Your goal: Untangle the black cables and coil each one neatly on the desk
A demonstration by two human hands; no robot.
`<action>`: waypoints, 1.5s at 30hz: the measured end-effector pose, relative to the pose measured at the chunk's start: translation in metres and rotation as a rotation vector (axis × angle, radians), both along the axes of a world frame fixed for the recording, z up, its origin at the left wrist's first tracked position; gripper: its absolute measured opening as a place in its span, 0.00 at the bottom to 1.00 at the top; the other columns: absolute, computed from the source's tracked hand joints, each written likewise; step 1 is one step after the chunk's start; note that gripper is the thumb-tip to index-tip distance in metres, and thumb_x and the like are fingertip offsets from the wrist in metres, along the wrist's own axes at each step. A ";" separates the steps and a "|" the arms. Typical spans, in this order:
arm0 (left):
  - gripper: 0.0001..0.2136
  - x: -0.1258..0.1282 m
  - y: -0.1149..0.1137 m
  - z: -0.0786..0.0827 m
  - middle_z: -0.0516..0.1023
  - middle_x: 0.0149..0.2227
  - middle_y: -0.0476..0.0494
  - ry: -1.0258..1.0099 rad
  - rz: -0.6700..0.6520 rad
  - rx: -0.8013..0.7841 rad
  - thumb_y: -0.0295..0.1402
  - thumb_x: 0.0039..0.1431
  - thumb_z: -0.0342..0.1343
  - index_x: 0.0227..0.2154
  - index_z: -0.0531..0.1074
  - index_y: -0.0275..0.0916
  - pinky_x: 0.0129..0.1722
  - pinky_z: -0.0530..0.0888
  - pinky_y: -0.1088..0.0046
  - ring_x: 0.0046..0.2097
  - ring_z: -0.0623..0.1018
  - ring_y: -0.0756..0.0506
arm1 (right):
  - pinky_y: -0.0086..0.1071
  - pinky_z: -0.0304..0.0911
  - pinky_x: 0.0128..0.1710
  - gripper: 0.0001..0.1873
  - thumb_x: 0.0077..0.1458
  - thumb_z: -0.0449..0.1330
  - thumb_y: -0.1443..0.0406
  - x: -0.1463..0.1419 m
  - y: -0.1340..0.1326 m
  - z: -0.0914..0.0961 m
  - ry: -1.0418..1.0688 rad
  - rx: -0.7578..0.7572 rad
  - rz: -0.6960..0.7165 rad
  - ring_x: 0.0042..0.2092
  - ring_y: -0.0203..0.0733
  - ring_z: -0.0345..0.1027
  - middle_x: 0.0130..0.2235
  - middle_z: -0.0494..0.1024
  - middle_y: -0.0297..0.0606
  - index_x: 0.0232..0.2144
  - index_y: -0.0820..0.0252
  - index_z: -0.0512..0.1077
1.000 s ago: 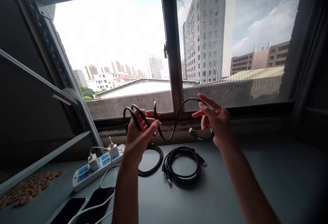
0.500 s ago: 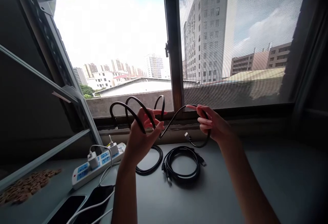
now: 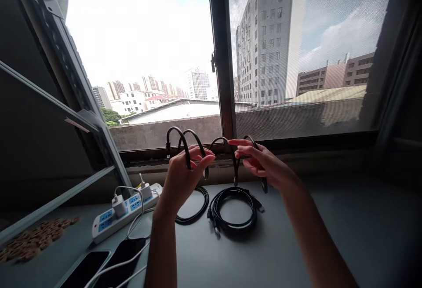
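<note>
A black cable [image 3: 174, 129] hangs in loose loops between my two hands, above the far part of the table. My left hand [image 3: 184, 178] is closed on it, with loops passing over the fingers and thumb and one plug end dangling at the left. At the right, my right hand [image 3: 260, 162] pinches the same cable, which arches over its back and hangs down beside it. Below them on the table lies a coiled black cable [image 3: 214, 209] with its plugs showing. Another black cable coil [image 3: 207, 204] is partly hidden behind my left forearm.
A white power strip [image 3: 99, 235] with chargers [image 3: 118, 205] plugged in stands at the left. Two dark phones [image 3: 89, 268] lie in front of it, crossed by white cords. Brown pieces [image 3: 39, 239] are heaped at far left. A metal rack and a window border the table.
My right hand has moved left, closer to my left hand. The cable's loops have shifted right, and its right plug end no longer shows.
</note>
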State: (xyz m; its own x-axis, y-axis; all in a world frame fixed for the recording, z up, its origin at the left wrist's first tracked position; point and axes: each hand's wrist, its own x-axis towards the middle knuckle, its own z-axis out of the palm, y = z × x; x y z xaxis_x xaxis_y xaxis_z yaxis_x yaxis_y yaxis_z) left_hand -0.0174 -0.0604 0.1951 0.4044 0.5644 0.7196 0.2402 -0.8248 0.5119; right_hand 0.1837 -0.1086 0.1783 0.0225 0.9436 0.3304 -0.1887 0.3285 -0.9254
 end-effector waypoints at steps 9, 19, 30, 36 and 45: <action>0.13 0.005 0.001 -0.003 0.77 0.33 0.46 -0.114 -0.137 -0.084 0.41 0.61 0.50 0.37 0.74 0.38 0.22 0.68 0.78 0.23 0.72 0.51 | 0.22 0.63 0.25 0.24 0.51 0.61 0.54 -0.002 0.006 -0.007 -0.377 0.026 -0.124 0.36 0.38 0.68 0.35 0.76 0.41 0.46 0.65 0.71; 0.22 0.032 -0.028 -0.007 0.58 0.09 0.54 -0.414 -0.106 -0.191 0.46 0.63 0.43 0.18 0.56 0.38 0.13 0.56 0.79 0.11 0.58 0.54 | 0.34 0.68 0.40 0.19 0.47 0.65 0.59 -0.026 -0.004 -0.001 -0.011 0.021 0.123 0.41 0.44 0.70 0.34 0.74 0.35 0.29 0.58 0.57; 0.22 0.042 -0.040 -0.019 0.66 0.16 0.51 0.141 -0.167 -0.250 0.49 0.63 0.40 0.20 0.60 0.39 0.24 0.62 0.76 0.20 0.67 0.50 | 0.23 0.64 0.27 0.34 0.46 0.67 0.58 -0.026 -0.002 -0.003 0.069 -0.016 -0.053 0.30 0.35 0.69 0.31 0.74 0.33 0.52 0.60 0.60; 0.29 0.033 -0.039 -0.011 0.69 0.19 0.48 0.101 -0.119 -0.259 0.51 0.63 0.34 0.16 0.66 0.38 0.28 0.63 0.74 0.24 0.69 0.49 | 0.21 0.63 0.22 0.37 0.46 0.65 0.65 -0.012 -0.010 0.000 -0.170 0.093 -0.046 0.28 0.35 0.68 0.25 0.71 0.29 0.57 0.61 0.57; 0.21 0.013 -0.022 -0.007 0.67 0.50 0.42 0.117 0.096 0.037 0.34 0.53 0.55 0.51 0.61 0.44 0.45 0.68 0.65 0.53 0.66 0.40 | 0.22 0.51 0.13 0.21 0.46 0.63 0.65 -0.002 0.001 -0.010 -0.601 0.001 -0.339 0.16 0.30 0.58 0.21 0.67 0.29 0.45 0.64 0.70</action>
